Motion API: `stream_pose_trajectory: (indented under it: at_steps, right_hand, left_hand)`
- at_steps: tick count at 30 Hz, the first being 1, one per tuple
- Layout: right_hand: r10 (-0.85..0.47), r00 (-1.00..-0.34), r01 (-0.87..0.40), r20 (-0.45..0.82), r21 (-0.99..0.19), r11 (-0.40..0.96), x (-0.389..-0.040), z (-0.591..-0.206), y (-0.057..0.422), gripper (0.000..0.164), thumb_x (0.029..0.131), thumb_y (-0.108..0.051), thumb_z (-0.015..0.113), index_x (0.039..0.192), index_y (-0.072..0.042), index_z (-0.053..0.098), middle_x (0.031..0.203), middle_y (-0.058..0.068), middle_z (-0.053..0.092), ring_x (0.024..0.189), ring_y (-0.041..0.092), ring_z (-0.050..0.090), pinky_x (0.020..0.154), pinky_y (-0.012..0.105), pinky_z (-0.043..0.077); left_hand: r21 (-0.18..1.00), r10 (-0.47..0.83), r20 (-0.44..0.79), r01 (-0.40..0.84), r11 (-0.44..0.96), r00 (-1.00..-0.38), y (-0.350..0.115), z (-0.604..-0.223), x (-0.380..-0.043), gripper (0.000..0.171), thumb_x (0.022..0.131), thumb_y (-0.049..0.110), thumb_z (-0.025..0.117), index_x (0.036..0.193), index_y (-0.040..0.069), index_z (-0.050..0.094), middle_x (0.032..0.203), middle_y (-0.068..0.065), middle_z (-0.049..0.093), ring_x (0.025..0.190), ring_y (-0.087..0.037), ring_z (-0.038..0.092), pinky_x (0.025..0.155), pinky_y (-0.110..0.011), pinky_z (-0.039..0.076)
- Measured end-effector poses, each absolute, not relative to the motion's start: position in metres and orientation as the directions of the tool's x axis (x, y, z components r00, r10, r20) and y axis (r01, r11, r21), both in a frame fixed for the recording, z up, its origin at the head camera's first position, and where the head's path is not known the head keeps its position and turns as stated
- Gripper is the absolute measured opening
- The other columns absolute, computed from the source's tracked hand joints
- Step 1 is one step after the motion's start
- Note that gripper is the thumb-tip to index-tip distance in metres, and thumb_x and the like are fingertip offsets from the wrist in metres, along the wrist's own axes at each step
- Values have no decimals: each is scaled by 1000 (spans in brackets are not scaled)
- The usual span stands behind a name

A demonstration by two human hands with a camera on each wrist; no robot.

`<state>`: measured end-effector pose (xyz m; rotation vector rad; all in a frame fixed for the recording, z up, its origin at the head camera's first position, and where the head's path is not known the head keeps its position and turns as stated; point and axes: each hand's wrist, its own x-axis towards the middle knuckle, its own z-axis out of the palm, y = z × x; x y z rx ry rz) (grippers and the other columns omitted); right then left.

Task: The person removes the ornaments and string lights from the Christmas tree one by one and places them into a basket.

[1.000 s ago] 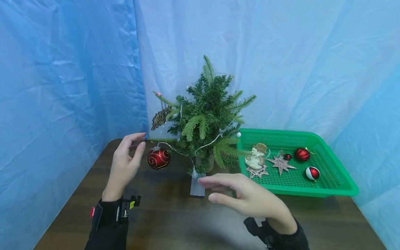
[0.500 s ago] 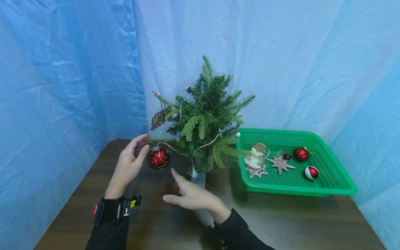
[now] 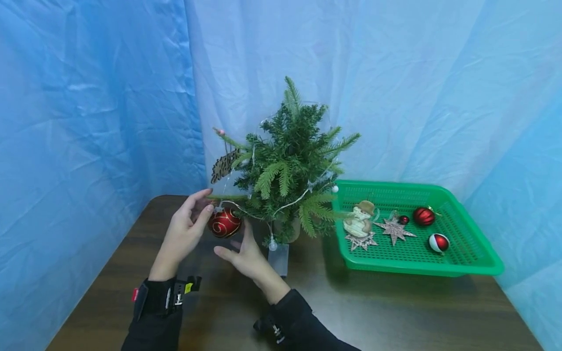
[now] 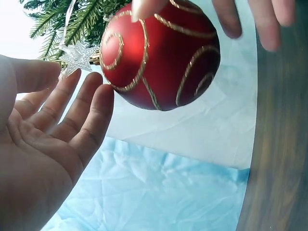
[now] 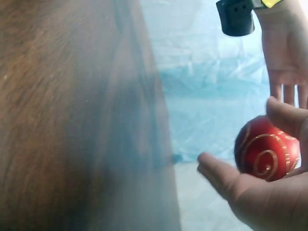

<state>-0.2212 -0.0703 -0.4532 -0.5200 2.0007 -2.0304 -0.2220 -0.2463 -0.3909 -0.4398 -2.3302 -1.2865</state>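
A red bauble (image 3: 224,224) with gold glitter swirls hangs from a low left branch of a small Christmas tree (image 3: 290,161). My left hand (image 3: 184,234) is at the branch's tip, thumb and fingers apart. In the left wrist view its fingertips are close to the bauble's gold cap and a clear star light (image 4: 77,58). My right hand (image 3: 250,256) reaches up from below, fingers at the bauble's right side and thumb lower, away from it. The right wrist view shows the bauble (image 5: 267,149) between its spread thumb and fingers.
A green basket (image 3: 421,270) on the right holds a snowman ornament (image 3: 359,222), glitter stars (image 3: 395,230) and several red baubles (image 3: 424,216). A wooden cutout ornament (image 3: 225,165) hangs on the tree's left. Light-string wire winds round the tree. Blue cloth surrounds the dark wooden table (image 3: 351,312).
My right hand has moved left from in front of the tree's base to the bauble. My left hand has edged right to the branch tip. The bauble has turned slightly.
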Motion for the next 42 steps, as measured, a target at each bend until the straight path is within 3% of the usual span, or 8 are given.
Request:
stream_pose_trajectory:
  at_steps: [3, 8, 20, 26, 34, 38, 42]
  right_hand:
    - [-405, -908, -81, 109, -993, -86, -224, -458, -71, 97, 93, -25, 76, 162, -11, 8, 155, 18, 31, 133, 38, 51, 104, 44, 48]
    - [-407, -906, -61, 115, -988, -143, -223, -458, -73, 90, 94, -24, 76, 160, -14, 16, 151, 13, 38, 124, 31, 59, 95, 36, 54]
    - [-403, -910, -62, 98, -993, -102, -222, -457, -75, 85, 94, -33, 74, 159, -18, 22, 143, 8, 47, 104, 22, 66, 79, 31, 58]
    - [-399, -906, -107, 139, -989, -103, -224, -457, -74, 82, 94, -29, 74, 158, -15, 25, 144, 8, 47, 108, 25, 65, 80, 30, 58]
    - [-388, -901, -159, 196, -979, -124, -227, -460, -73, 79, 94, -21, 75, 156, -9, 28, 144, 10, 46, 116, 22, 61, 87, 28, 56]
    - [-392, -898, -165, 201, -978, -126, -226, -459, -74, 79, 94, -21, 75, 156, -10, 27, 145, 10, 46, 117, 22, 61, 88, 27, 56]
    - [-385, -898, -175, 213, -976, -130, -224, -457, -74, 79, 94, -20, 74, 156, -9, 27, 146, 10, 44, 118, 21, 60, 89, 27, 55]
  left_hand:
    - [722, 60, 519, 476, 502, -852, -246, -389, -220, 44, 106, 15, 55, 149, 7, 48, 124, -15, 66, 107, -21, 62, 79, -14, 50]
    - [732, 59, 523, 484, 480, -850, -245, -388, -218, 43, 105, 11, 57, 147, 6, 49, 121, -15, 67, 101, -13, 62, 77, -16, 51]
    - [738, 35, 563, 521, 429, -826, -245, -390, -222, 40, 102, 6, 61, 141, 2, 55, 109, -14, 68, 93, -8, 63, 75, -15, 51]
    - [757, 48, 551, 523, 392, -833, -243, -389, -222, 41, 101, 3, 61, 141, 1, 55, 106, -16, 66, 84, -14, 60, 63, -18, 48]
    - [759, 53, 526, 497, 421, -849, -232, -375, -213, 38, 99, -5, 61, 136, -10, 55, 102, -24, 64, 81, -19, 60, 62, -16, 47]
    - [761, 29, 530, 490, 425, -848, -238, -385, -220, 37, 100, 1, 61, 137, -5, 57, 104, -19, 65, 85, -11, 60, 65, -16, 48]
    - [764, -6, 539, 486, 425, -842, -241, -390, -224, 35, 102, 8, 62, 136, 2, 60, 105, -15, 67, 86, -11, 60, 63, -17, 47]
